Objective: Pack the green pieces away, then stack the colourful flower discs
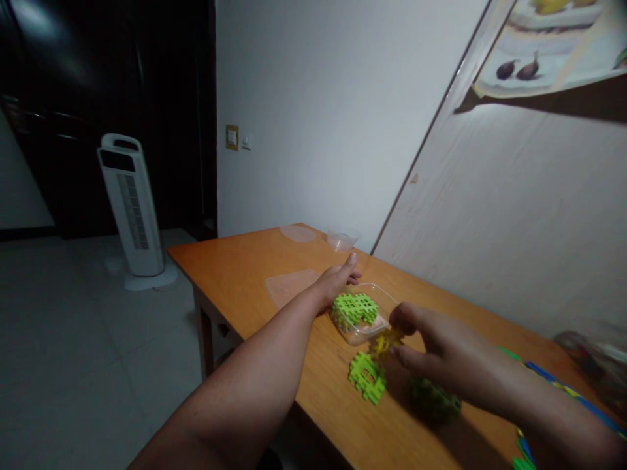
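My left hand (339, 281) rests against the far left side of a clear plastic container (386, 301), its thumb raised and apart from the fingers. Inside the container lie several lime-green lattice building pieces (353, 307). My right hand (425, 333) holds a yellow interlocking building piece (386, 342) between thumb and fingers, over the container's near edge; the piece is blurred. Just below it, a loose green lattice piece (367, 377) lies flat on the table. More green pieces (435, 399) sit in shadow under my right hand, partly hidden.
On the wooden table (235, 261) lie a clear rectangular lid (289, 287), a round lid (298, 233) and a clear bowl (341, 240). Blue, yellow and green joined pieces (553, 377) curve along the right. A wall borders the far side; a white tower fan (134, 215) stands left.
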The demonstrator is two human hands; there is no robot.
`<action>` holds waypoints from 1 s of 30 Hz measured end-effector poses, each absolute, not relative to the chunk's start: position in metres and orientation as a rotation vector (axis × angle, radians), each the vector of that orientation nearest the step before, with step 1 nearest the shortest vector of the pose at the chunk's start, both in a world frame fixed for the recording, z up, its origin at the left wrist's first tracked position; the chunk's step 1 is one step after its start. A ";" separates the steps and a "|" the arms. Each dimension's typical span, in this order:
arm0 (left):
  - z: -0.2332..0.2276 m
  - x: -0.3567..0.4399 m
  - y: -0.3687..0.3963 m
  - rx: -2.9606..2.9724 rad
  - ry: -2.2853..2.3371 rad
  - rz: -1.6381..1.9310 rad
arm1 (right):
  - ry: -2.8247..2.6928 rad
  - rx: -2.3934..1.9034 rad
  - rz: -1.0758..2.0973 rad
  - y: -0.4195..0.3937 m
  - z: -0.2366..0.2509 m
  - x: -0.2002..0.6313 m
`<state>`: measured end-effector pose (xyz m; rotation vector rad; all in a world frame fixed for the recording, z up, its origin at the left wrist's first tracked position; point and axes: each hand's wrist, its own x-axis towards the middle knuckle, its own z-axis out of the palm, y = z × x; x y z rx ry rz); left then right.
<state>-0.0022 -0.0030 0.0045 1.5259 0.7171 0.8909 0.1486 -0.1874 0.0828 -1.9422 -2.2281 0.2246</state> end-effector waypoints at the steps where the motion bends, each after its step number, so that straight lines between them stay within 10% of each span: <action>1: 0.005 -0.002 -0.003 1.522 0.718 0.888 | -2.229 -1.921 0.212 -0.181 0.084 0.155; 30: -0.001 0.000 0.001 1.550 0.688 0.907 | -2.020 -2.108 0.001 -0.108 0.060 0.161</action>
